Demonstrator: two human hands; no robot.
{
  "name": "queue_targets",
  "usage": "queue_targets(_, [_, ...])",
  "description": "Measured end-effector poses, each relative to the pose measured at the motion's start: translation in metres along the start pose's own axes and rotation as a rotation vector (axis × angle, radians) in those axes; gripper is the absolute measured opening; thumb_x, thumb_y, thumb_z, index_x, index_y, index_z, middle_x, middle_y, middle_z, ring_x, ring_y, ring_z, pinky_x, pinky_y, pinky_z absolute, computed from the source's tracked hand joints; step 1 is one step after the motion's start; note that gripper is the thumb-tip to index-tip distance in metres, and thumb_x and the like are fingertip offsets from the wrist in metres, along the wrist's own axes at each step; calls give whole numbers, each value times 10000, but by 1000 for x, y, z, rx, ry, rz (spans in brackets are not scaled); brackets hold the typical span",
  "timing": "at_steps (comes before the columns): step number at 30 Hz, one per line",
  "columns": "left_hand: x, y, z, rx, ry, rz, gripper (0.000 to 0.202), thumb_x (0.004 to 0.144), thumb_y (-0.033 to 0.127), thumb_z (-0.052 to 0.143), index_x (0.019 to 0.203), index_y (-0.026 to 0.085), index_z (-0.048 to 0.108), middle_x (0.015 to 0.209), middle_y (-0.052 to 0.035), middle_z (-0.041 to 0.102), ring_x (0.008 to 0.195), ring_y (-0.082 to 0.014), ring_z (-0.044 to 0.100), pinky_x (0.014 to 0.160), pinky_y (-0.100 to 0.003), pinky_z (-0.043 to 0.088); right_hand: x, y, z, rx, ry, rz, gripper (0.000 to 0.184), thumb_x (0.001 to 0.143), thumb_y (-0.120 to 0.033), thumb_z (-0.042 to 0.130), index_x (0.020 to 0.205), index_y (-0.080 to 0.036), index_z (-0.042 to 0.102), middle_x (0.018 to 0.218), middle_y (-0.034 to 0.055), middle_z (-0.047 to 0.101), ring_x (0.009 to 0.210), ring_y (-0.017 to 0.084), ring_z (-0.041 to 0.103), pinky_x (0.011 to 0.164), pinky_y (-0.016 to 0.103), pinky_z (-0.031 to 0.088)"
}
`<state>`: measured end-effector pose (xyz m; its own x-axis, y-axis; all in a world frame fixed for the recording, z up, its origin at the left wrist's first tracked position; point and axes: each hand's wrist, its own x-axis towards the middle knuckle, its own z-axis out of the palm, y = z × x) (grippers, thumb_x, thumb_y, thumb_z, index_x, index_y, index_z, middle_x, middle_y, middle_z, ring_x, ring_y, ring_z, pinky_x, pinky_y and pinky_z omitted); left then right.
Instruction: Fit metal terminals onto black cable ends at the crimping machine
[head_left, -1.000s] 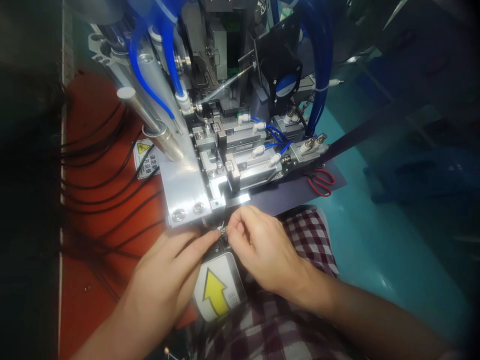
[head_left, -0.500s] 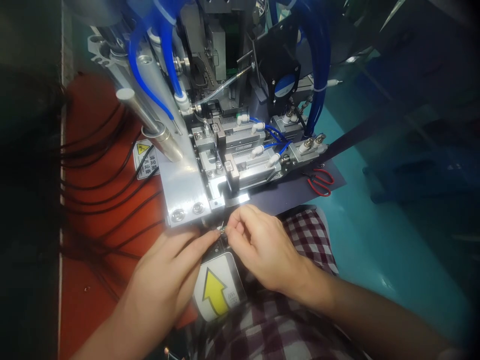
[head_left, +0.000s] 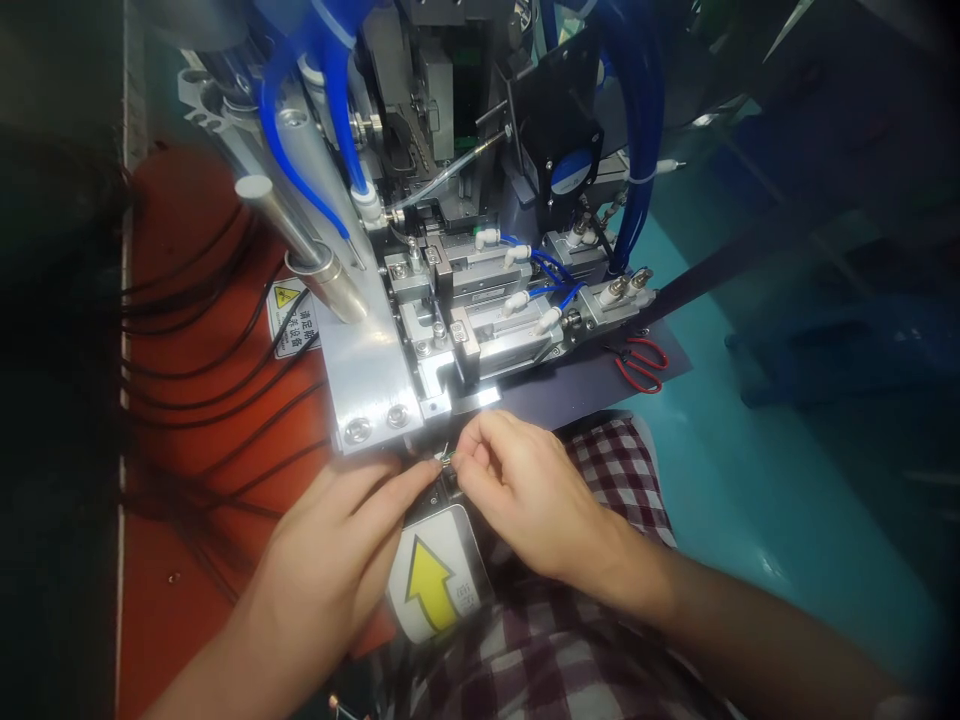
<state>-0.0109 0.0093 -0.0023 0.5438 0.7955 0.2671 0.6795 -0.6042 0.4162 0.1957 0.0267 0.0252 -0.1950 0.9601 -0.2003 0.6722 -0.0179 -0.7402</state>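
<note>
- In the head view, a tiny metal piece [head_left: 447, 463] sits between the fingertips of both hands, a little below the middle, toward 7 o'clock. It is too small to tell just what it is.
- The right hand [head_left: 536, 505] is at 4 o'clock from the piece. Its thumb and pointer finger look pinched tight on it.
- The left hand [head_left: 334, 530] is at 8 o'clock. One fingertip touches the piece; I cannot tell if the hidden fingers pinch too.
- To do this well, I think the left hand should be steady while the right makes small, soft moves. Squeezing too hard could make the piece pop away.
- Keep knuckles off the hard edge of the metal plate [head_left: 371, 370] at 10 o'clock. The arrow sign [head_left: 433, 585] is at 6 o'clock, and the red-handled tool [head_left: 641, 365] lies well away at 2 o'clock.
- Next to half a second ago, almost nothing is different. Both hands keep the same pose, and the whole scene sits just a hair over, maybe from a head wiggle.
</note>
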Motion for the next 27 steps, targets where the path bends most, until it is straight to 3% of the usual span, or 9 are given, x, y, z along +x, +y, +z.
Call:
queue_targets(6, [-3, 0, 6, -1, 54, 1, 322, 995, 217, 444, 1275, 232, 602, 1006, -39, 604, 839, -155, 586, 755, -248, 486, -2, -1, 2, -83, 47, -57, 187, 916, -176, 476, 735, -211, 441, 733, -1, 551, 611, 140, 471, 583, 302, 318])
queue_targets(16, [-2, 2, 5, 22, 18, -50, 360, 987, 205, 418, 1284, 262, 613, 1004, -42, 630, 839, -166, 596, 733, -261, 500, 2, -4, -1, -24, -9, 73, 223, 901, -143, 497, 705, -215, 418, 733, -13, 563, 651, 143, 497, 600, 290, 323])
queue_targets(27, [-3, 3, 7, 17, 36, -68, 343, 995, 241, 411, 1253, 268, 636, 1020, -49, 627, 872, -170, 614, 780, -259, 515, -3, 14, 2, 289, 38, 57, 129, 907, -185, 529, 795, -191, 592, 694, -33, 552, 617, 116, 499, 573, 248, 378])
